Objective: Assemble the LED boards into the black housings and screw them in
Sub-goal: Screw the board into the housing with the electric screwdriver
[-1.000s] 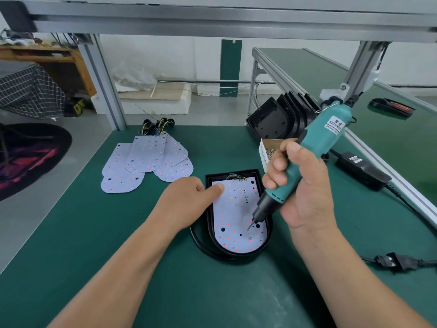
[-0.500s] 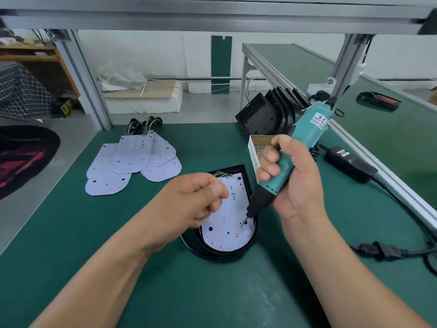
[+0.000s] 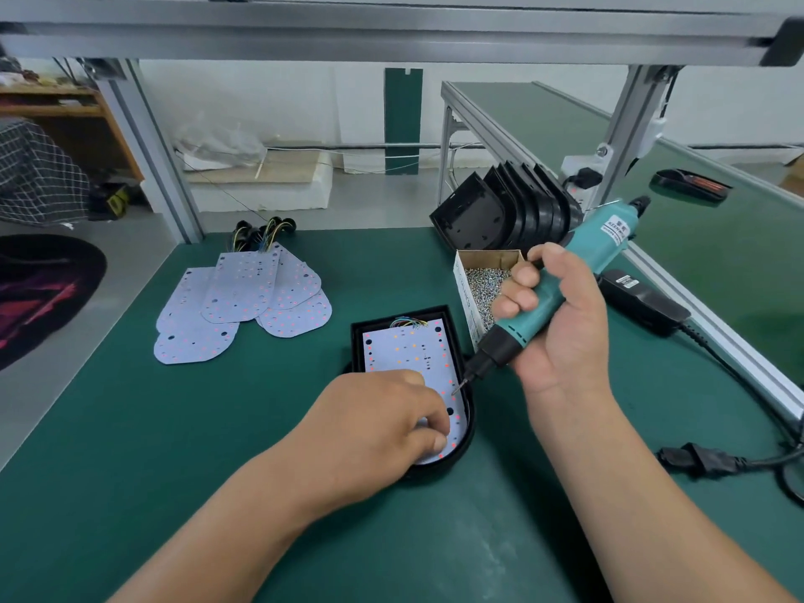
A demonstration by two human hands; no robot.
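We find one LED board [image 3: 413, 350] in the housing [image 3: 466, 443] mid-table, loose boards [image 3: 243, 306] far left, the screw box [image 3: 462, 293] just right, stacked housings [image 3: 500, 211] behind it.

beyond our green worktop [image 3: 130, 428] and its aluminium frame [image 3: 391, 41]: a white wall [image 3: 283, 93], grey floor [image 3: 43, 420], a wooden shelf [image 3: 56, 111] and dark round rug [image 3: 39, 293] left, a second green worktop [image 3: 565, 124] right.

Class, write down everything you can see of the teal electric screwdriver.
The teal plastic electric screwdriver has a white label near its top, a black nose and a thin metal bit. The right hand grips its handle, tilting it down-left, with the bit tip at the right edge of the white LED board.
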